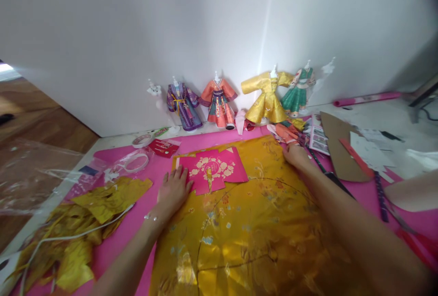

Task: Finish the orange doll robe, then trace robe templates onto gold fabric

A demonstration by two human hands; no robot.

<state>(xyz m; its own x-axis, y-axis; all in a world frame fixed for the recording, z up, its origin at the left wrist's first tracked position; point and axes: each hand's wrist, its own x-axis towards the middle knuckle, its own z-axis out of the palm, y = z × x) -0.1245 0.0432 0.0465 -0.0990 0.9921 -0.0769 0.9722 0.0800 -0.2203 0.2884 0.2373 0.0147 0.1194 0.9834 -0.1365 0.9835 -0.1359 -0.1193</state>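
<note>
Touching the left hand (174,191), a pink card (236,166) shows unreadable print.

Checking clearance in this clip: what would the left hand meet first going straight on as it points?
Likely the pink card, lying just ahead of the left hand; whether they touch is hard to tell.

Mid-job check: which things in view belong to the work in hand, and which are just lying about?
In hand:
Golden patterned fabric, left hand at its left edge, right hand at its far right corner
Pink floral card, lying on the fabric

Apparently just lying about:
Dressed figures by the wall
Yellow scraps
Red packet
Brown cardboard
</note>
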